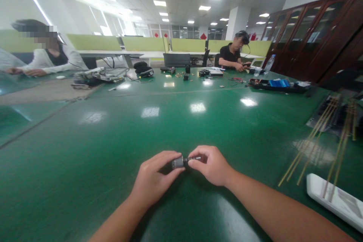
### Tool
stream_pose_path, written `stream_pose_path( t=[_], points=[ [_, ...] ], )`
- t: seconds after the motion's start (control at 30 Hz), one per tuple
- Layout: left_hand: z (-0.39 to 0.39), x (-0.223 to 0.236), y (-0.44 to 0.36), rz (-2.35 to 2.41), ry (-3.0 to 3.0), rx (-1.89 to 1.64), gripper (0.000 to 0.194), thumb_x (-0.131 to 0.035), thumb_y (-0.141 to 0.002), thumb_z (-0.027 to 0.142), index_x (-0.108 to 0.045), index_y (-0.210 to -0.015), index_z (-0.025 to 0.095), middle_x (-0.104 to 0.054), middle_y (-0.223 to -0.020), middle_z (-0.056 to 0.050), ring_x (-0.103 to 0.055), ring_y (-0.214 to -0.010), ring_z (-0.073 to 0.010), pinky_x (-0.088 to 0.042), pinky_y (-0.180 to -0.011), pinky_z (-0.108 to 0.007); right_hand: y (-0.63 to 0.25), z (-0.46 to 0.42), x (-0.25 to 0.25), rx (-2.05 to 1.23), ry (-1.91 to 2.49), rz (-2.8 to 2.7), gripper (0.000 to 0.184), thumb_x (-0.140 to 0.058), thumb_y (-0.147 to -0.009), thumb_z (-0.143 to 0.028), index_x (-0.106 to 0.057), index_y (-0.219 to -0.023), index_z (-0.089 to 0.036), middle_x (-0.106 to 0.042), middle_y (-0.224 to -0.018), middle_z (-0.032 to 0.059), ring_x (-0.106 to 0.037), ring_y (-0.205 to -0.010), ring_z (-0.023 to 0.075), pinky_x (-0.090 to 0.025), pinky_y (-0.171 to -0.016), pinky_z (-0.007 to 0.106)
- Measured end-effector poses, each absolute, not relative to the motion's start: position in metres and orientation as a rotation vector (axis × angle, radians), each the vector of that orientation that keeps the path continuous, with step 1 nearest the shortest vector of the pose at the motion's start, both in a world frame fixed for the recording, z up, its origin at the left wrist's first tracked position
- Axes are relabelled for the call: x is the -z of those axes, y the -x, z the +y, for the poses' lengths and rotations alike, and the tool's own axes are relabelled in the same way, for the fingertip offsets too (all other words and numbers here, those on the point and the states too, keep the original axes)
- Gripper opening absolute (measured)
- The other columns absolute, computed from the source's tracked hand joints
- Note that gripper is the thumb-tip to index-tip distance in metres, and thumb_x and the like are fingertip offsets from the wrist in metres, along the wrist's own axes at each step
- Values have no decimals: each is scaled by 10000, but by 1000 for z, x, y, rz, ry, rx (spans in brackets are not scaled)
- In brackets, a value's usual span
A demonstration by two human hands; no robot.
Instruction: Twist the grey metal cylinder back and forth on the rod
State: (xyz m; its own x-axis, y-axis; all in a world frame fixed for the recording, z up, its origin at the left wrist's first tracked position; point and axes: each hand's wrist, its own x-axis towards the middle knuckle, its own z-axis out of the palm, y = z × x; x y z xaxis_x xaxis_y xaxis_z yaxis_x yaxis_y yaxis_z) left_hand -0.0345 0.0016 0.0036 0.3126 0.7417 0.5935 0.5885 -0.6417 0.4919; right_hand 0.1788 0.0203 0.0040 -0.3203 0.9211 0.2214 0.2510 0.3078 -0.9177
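Note:
Low over the green table, my left hand (155,176) pinches a small grey cylinder (178,163) between thumb and fingers. A dark narrow neck (186,161) joins its right end. From there a thin metallic rod (196,158) runs to the right, and my right hand (212,164) grips it between thumb and forefinger. The cylinder and rod lie roughly level, in one line. Too little detail shows to name the part's exact kind. My fingers hide some of both ends.
The glossy green table (119,132) spreads ahead. Thin sticks (312,140) and a white tray (334,200) lie at right. Farther off are a black tray (278,87), a bottle (270,64) and loose parts. One person (232,55) works across the table, another (53,56) at left.

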Motion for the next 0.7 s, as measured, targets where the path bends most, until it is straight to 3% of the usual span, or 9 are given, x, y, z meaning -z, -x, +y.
stream_pose_path(
  t=[0.7],
  points=[
    [6,-2,36,1299,-2326,-1252,249,-723,-847,334,-685,-1079,251,-701,-1023,-27,-675,-897,-191,-556,-848,-295,-178,22,0,-1092,1075,-1679,77,-631,-812,-225,-679,-840,-172,-613,-677,-14,-532,-608,122,-408,-580,231]
  ],
)
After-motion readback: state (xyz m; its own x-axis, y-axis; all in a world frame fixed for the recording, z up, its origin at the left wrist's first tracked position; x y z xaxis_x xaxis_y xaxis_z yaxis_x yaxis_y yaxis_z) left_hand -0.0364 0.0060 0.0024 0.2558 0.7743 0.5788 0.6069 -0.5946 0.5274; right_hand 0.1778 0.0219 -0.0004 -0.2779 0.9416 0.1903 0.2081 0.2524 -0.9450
